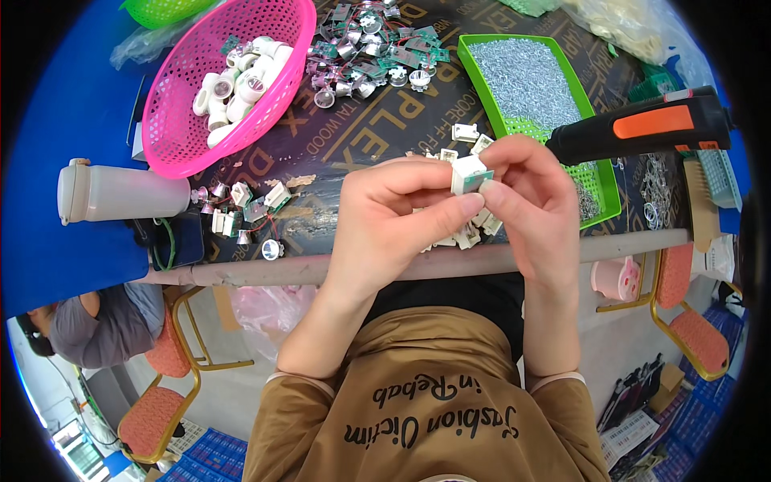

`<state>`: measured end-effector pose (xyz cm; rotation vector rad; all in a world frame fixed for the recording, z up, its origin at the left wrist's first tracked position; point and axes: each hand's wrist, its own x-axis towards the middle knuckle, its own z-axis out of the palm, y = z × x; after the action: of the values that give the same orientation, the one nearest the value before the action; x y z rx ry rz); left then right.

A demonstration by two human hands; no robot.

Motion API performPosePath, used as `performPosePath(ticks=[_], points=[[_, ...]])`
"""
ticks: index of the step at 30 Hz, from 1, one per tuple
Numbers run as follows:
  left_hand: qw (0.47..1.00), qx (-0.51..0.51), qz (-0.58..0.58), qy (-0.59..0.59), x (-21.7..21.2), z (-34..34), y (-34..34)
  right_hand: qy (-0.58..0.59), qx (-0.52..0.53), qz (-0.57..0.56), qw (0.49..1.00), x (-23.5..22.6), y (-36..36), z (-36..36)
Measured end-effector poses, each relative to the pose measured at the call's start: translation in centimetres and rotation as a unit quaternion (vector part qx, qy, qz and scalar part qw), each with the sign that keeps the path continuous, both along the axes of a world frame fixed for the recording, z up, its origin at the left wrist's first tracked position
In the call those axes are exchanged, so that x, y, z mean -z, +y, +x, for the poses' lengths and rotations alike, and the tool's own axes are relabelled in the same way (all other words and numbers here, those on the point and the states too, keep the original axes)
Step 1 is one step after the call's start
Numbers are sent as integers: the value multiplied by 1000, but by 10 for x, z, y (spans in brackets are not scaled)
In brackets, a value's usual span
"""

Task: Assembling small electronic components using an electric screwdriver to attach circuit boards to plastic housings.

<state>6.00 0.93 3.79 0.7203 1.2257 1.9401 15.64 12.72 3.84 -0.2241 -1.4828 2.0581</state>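
Note:
My left hand and my right hand meet above the table's near edge. Between their fingertips they pinch a small white plastic housing with a green circuit board on one side. More white housings lie loose around and under my hands, partly hidden by them. To the left of my left hand sits a small group of housings and boards with wires and silvery reflector cups.
A pink basket holds white rounded parts. Boards with reflectors are heaped behind. A green tray of small metal screws stands right, a black-orange power screwdriver across it. A pale bottle lies left; another person sits beyond.

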Motion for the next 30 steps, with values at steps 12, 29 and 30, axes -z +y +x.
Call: performPosePath(ticks=[12,29,30], points=[[990,6,-23,-137,28,0,12,100,268,242,927,-12,76,32],[984,-23,-4,-178,30,-6,17,120,52,156,979,-39,112,-7],[986,-24,-10,-162,29,-5,16,97,73,172,978,-38,109,-10]])
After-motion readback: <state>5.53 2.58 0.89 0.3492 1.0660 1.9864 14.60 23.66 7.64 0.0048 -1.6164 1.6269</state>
